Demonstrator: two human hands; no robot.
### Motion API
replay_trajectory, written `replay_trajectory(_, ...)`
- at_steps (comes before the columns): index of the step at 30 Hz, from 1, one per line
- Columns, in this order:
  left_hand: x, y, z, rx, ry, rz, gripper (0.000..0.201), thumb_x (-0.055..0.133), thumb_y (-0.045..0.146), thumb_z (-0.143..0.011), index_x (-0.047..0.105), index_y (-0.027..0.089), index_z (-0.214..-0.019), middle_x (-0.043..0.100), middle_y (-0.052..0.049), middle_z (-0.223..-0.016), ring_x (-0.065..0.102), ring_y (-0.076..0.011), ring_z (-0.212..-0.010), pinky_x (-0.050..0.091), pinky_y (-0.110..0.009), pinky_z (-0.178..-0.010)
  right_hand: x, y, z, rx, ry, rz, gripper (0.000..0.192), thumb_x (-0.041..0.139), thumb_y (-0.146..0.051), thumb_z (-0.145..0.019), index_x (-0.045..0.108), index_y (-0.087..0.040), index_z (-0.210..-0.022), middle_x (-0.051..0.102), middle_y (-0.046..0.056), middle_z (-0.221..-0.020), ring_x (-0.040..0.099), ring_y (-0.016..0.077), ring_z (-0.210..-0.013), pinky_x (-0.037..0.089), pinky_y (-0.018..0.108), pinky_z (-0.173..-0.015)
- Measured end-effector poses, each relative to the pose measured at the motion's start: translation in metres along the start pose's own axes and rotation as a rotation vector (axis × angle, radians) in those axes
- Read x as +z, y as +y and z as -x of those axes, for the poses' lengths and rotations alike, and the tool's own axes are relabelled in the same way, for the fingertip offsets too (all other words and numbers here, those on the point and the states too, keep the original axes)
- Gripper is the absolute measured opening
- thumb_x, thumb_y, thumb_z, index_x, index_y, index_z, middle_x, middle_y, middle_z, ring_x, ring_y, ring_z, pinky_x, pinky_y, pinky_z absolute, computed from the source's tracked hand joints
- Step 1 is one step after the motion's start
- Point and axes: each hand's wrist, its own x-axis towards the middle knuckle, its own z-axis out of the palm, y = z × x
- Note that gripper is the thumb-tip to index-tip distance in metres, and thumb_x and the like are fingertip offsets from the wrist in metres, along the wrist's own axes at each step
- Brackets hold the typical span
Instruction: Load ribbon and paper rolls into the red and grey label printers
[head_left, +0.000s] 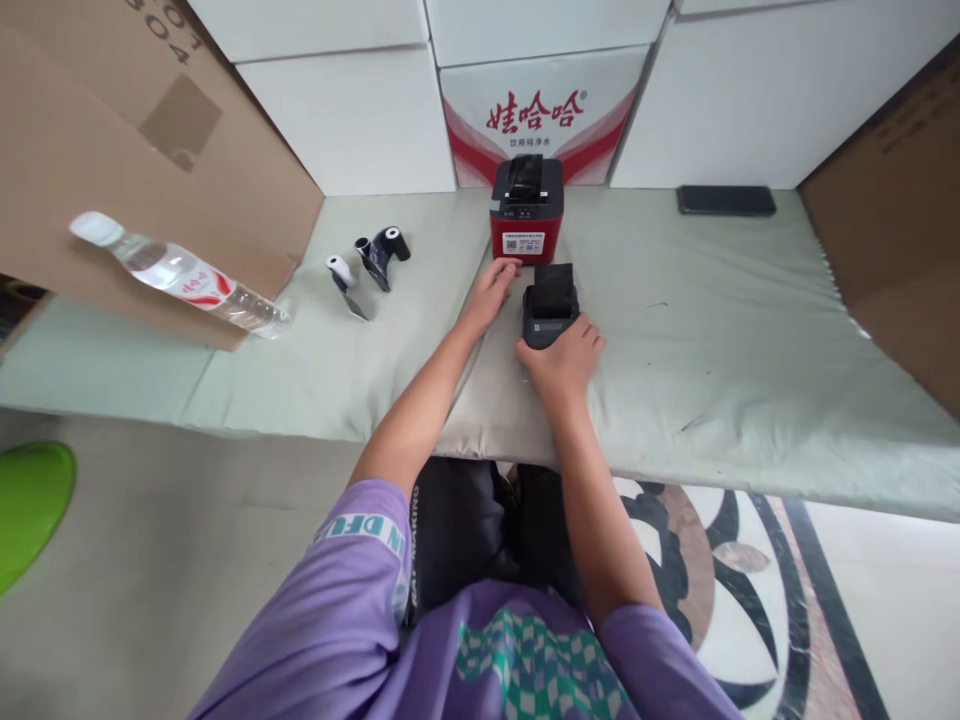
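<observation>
My right hand (564, 358) is wrapped round the near end of a small dark portable printer (550, 327), thumb on its left side and fingers on its right. A black flap or strip of paper (553, 290) stands up from the top of it. Just behind is a red and black receipt printer (527, 215) with a white label on its front and a black piece on its top. My left hand (491, 292) lies by the lower front edge of the red printer, fingers stretched out and holding nothing. Whether its fingertips touch that printer I cannot tell.
Several small paper rolls (339, 268) lie on the cloth-covered table (720, 340) at left. A water bottle (196, 280) stands beyond them by a cardboard box (225, 180). A black phone-like slab (726, 200) lies at back right. White cartons (345, 120) line the back.
</observation>
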Motion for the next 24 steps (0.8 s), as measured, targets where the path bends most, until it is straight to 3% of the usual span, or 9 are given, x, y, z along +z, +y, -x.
replay_trajectory(4,0.0,0.001,0.0,0.014,-0.014,0.0,0.061,0.061,0.08,-0.092,0.075,0.025,-0.113,0.069,-0.007,-0.107,0.066,-0.0175,-0.088,0.057,-0.034,-0.087,-0.027,0.013,-0.037,0.013,0.079,-0.043,0.075,0.08,-0.036,-0.066,0.049,-0.008,-0.129,0.062,0.023,-0.123,0.056,0.0423,-0.123,0.037,0.063,-0.116)
replay_trajectory(8,0.0,0.003,0.001,-0.006,-0.009,-0.041,0.059,0.06,0.077,-0.095,0.073,0.023,-0.115,0.069,-0.008,-0.108,0.064,-0.0158,-0.085,0.055,-0.032,-0.084,-0.053,0.023,-0.107,0.053,0.136,-0.002,0.079,0.084,-0.039,-0.071,0.048,-0.007,-0.134,0.056,0.024,-0.137,0.049,0.0408,-0.134,0.029,0.056,-0.124)
replay_trajectory(10,0.001,0.005,0.001,-0.006,-0.017,-0.059,0.055,0.06,0.074,-0.097,0.073,0.023,-0.114,0.069,-0.007,-0.107,0.063,-0.0152,-0.084,0.054,-0.031,-0.082,-0.052,0.026,-0.142,0.095,0.128,0.028,0.08,0.086,-0.04,-0.074,0.048,-0.007,-0.136,0.053,0.026,-0.144,0.046,0.0374,-0.135,0.028,0.052,-0.125)
replay_trajectory(13,0.001,0.008,0.003,0.002,-0.018,-0.073,0.047,0.061,0.067,-0.1,0.072,0.023,-0.114,0.07,-0.007,-0.107,0.062,-0.0156,-0.086,0.053,-0.029,-0.077,-0.035,0.031,-0.176,0.124,0.095,0.063,0.078,0.086,-0.036,-0.079,0.048,0.001,-0.136,0.055,0.03,-0.144,0.047,0.0341,-0.135,0.024,0.047,-0.125)
replay_trajectory(18,0.001,0.008,0.004,0.02,-0.019,-0.081,0.033,0.06,0.053,-0.104,0.071,0.023,-0.113,0.071,-0.006,-0.104,0.061,-0.0139,-0.081,0.049,-0.026,-0.07,-0.003,0.039,-0.191,0.156,0.087,0.061,0.08,0.087,-0.038,-0.074,0.049,-0.001,-0.133,0.056,0.029,-0.14,0.048,0.0357,-0.134,0.026,0.053,-0.124)
replay_trajectory(21,0.002,0.007,0.003,0.024,-0.029,-0.101,0.032,0.058,0.05,-0.105,0.07,0.022,-0.114,0.071,-0.007,-0.104,0.059,-0.0125,-0.073,0.049,-0.026,-0.068,-0.005,0.037,-0.184,0.205,0.103,0.03,0.094,0.089,-0.041,-0.071,0.042,-0.004,-0.144,0.049,0.029,-0.145,0.044,0.0418,-0.138,0.03,0.061,-0.121)
replay_trajectory(24,0.002,0.007,0.0,0.038,0.012,-0.125,0.033,0.058,0.051,-0.105,0.07,0.021,-0.114,0.072,-0.008,-0.106,0.062,-0.0147,-0.077,0.053,-0.03,-0.074,-0.014,0.024,-0.172,0.151,0.198,-0.016,0.101,0.081,-0.049,-0.082,0.028,-0.007,-0.158,0.035,0.03,-0.159,0.035,0.045,-0.144,0.03,0.063,-0.122)
